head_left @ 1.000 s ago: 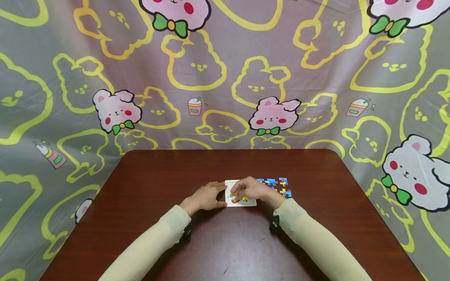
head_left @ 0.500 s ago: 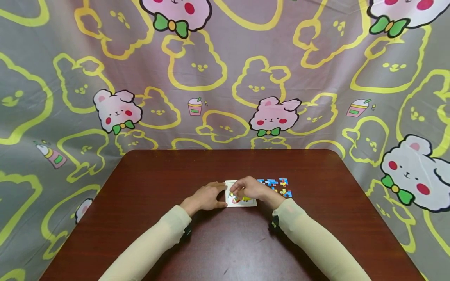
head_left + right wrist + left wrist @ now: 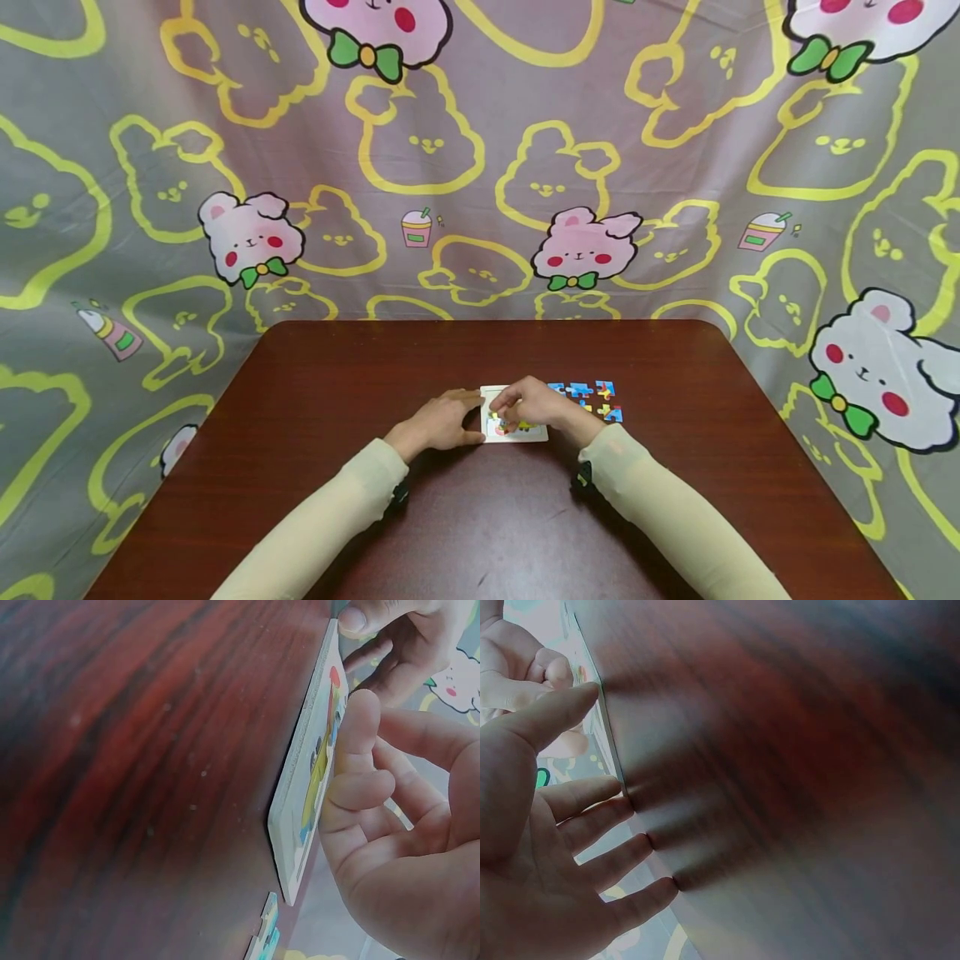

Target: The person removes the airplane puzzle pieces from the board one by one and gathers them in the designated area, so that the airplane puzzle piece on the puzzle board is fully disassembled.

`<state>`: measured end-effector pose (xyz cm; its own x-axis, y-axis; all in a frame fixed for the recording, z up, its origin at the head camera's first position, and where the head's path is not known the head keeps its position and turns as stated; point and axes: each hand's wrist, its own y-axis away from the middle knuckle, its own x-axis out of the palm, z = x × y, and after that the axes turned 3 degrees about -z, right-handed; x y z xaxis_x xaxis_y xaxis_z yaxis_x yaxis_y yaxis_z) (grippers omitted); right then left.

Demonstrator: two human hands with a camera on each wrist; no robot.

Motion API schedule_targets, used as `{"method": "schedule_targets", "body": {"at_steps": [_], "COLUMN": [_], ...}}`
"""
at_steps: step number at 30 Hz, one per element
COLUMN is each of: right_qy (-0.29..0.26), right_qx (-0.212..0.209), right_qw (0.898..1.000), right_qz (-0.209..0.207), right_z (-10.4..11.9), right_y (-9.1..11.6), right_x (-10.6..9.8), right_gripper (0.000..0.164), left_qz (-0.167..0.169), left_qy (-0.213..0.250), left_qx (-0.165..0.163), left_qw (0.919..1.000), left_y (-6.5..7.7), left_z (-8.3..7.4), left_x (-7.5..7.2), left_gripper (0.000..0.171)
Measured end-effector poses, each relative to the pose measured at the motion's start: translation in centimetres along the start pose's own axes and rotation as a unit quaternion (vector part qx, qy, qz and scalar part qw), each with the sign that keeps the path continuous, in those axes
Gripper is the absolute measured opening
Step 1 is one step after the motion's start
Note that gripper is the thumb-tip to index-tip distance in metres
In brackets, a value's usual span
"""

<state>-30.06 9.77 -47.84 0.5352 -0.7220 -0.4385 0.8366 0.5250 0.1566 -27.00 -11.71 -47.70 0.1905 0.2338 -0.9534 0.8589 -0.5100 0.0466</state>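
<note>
A small white jigsaw board (image 3: 491, 392) with a raised rim and a colourful picture lies flat on the brown table. My left hand (image 3: 442, 421) rests at its left side, with the fingers nearly straight and the thumb at the near left corner. In the left wrist view its fingertips (image 3: 660, 889) line up along the board's edge. My right hand (image 3: 532, 402) is over the board and pinches a puzzle piece at the picture, mostly hidden by the fingers. The right wrist view shows its bent fingers (image 3: 364, 787) close over the printed surface (image 3: 319, 776).
Several loose blue, red and yellow puzzle pieces (image 3: 579, 389) lie right of the board, partly behind the right wrist. The brown table (image 3: 360, 358) ends at a grey cloth (image 3: 465, 200) printed with yellow outlines and white rabbits.
The right fingertips shift very slightly over the board, and the red and yellow patch beneath them looks a little different. The left hand and the loose pieces stay in place.
</note>
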Motion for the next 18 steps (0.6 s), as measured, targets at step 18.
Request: {"method": "schedule_targets", "body": {"at_steps": [18], "right_qy": [0.030], "right_qx": [0.010], "right_qw": [0.999], "right_qz": [0.004], "right_z": [-0.18], "right_y": [-0.23], "right_x": [-0.12], "right_gripper": [0.026], "left_qz": [0.001], "left_qy": [0.006], "left_qx": [-0.001], "left_qw": [1.0000], "left_y": [0.04], "left_z": [-0.10], "left_x": [-0.14], "left_gripper": [0.070]}}
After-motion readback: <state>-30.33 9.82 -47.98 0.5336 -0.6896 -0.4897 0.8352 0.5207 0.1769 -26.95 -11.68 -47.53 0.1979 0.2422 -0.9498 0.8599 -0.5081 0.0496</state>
